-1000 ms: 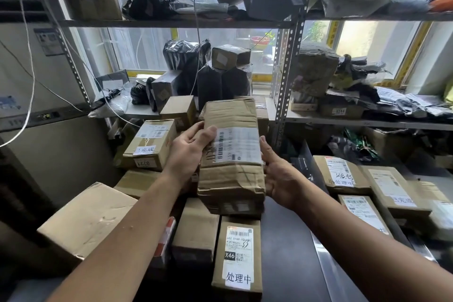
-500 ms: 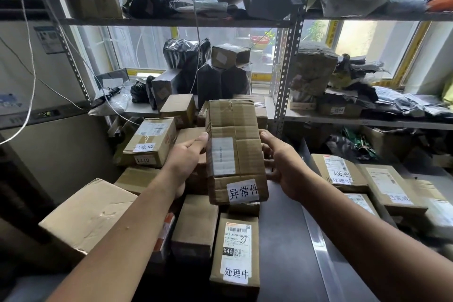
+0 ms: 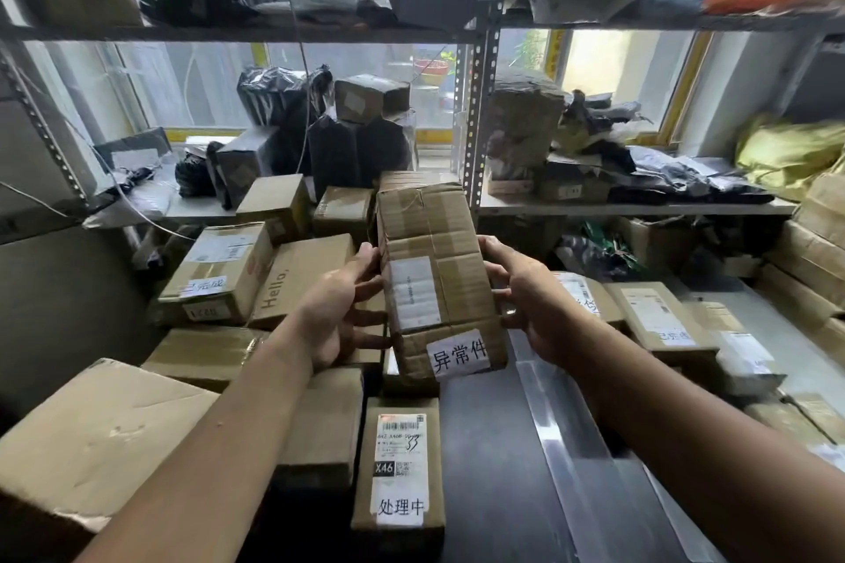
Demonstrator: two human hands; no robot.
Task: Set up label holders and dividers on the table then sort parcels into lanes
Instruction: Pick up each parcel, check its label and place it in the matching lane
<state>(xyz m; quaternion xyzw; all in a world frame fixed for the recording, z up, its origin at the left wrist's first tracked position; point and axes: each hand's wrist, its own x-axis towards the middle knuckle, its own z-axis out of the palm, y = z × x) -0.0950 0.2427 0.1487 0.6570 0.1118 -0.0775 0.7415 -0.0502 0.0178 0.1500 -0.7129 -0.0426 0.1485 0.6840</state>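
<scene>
As one parcel (image 3: 434, 233) bearing two labels (image 3: 458, 354) is held, left hand (image 3: 336, 315) and right hand (image 3: 532, 306) curl fingers round it.

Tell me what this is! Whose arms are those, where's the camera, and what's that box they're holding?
There is no machine here, just a person at work. The camera sits on the person's head and looks forward and down, so the two arms reach in from the bottom as if they were yours. The left hand and the right hand hold a brown cardboard parcel between them, standing on end. It has a white handwritten label near its bottom. Below it, on the dark table, lies a box marked X46. More cardboard boxes are piled at both sides. Behind stand metal shelves with black bags and other parcels.
</scene>
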